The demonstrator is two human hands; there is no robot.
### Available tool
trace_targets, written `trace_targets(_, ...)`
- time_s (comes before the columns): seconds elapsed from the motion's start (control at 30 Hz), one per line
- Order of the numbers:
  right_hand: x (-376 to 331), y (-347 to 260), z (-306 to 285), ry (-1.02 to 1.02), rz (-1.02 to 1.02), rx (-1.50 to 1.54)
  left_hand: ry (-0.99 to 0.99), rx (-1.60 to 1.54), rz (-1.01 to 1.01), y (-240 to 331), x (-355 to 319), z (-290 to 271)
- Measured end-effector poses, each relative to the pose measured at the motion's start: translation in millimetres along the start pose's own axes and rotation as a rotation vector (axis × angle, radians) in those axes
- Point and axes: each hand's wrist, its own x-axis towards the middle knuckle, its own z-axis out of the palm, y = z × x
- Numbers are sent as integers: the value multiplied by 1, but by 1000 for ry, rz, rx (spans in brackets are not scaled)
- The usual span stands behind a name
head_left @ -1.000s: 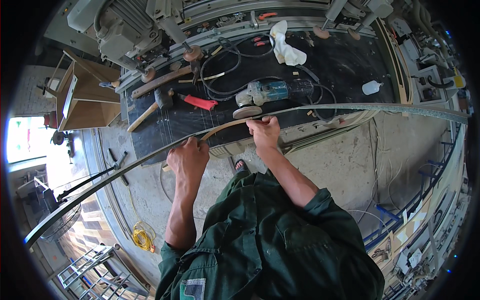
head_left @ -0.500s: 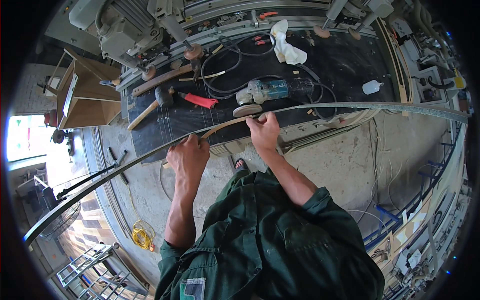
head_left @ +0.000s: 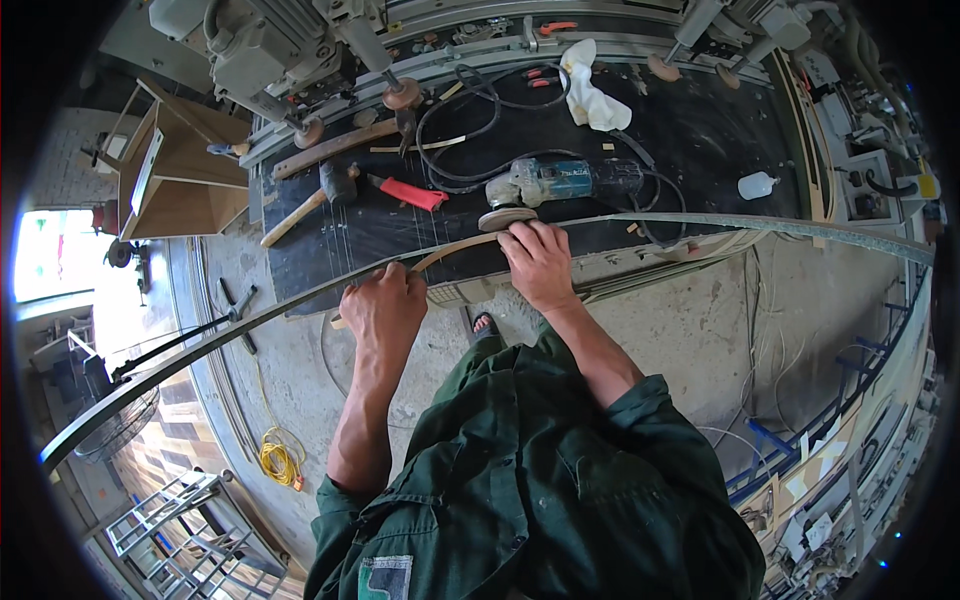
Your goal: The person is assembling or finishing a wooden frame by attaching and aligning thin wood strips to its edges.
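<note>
Both the left hand (head_left: 383,308) and right hand (head_left: 540,262) clamped a long grey strip (head_left: 760,222); its unsupported ends risked swinging into the angle grinder (head_left: 560,184).

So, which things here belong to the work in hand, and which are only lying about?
In hand:
- left hand and right hand, both closed on the long dark strip
- thin wooden strip between the hands

Lying about on the black bench:
- angle grinder
- mallet
- red tool
- white rag
- small white bottle

Long dull grey metal strip (head_left: 700,222), matt black bench top (head_left: 700,130), crumpled white cloth (head_left: 592,95), rough concrete floor (head_left: 700,320)
</note>
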Motion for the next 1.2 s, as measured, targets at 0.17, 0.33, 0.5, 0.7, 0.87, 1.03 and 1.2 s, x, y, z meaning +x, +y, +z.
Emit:
trace_targets(0.17, 5, -2, 0, -57, 14, 3, -19, 21, 1, 1, 4, 1)
trace_targets(0.33, 14, -2, -2, -39, -4, 0, -121, 148, 79, 9, 11, -5)
trace_targets(0.5, 6, 4, -4, -98, 71, 126, -196, 217, 165, 14, 16, -17)
trace_targets(0.7, 7, -1, -8, -157, 138, 170, -261, 238, 118, 24, 19, -19)
trace_targets(0.87, 4, 5, 1, -112, 60, 121, -339, 304, 107, 37, 33, -22)
trace_targets(1.03, 4, 8, 4, -123, 52, 156, -420, 304, 154, 37, 53, -25)
trace_targets(1.2, 3, 7, 5, -77, 63, 139, -545, 398, 161, 44, 65, -32)
